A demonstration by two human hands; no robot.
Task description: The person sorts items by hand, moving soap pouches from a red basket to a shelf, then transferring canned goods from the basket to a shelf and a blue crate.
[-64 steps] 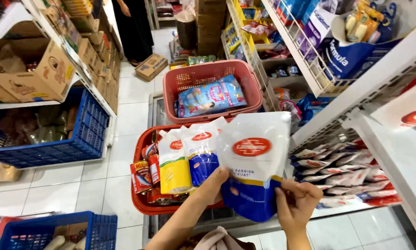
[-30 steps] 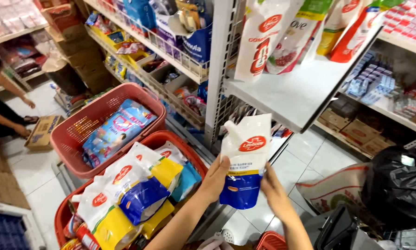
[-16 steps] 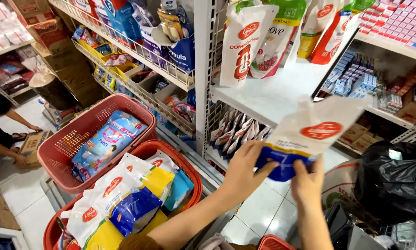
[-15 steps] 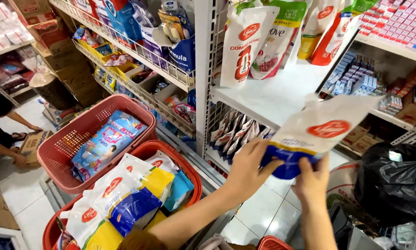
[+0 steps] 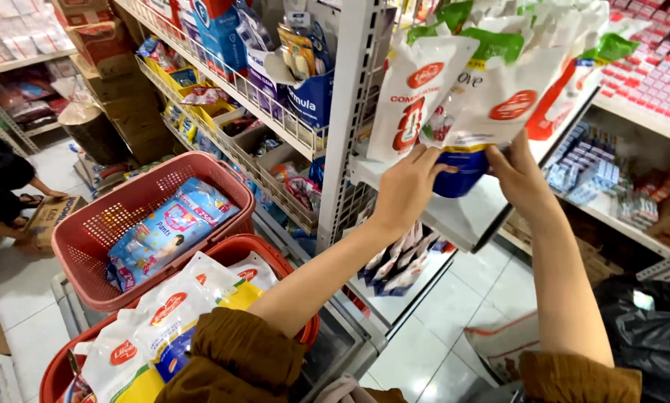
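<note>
Pouch (image 5: 491, 112) held upright over the white shelf (image 5: 454, 216), long axis near vertical, blue base down among standing pouches; left hand (image 5: 409, 186) cupping the base's left side, right hand (image 5: 520, 175) clasping its right, both equally near

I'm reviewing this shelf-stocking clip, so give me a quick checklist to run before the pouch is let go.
1. Both hands on the white and blue pouch: ok, left hand and right hand grip its lower end.
2. Pouch over the white shelf: ok.
3. Bottom resting on the shelf: cannot tell.
4. Neighbouring pouch standing upright: ok.
5. Free shelf space in front: ok.
</note>
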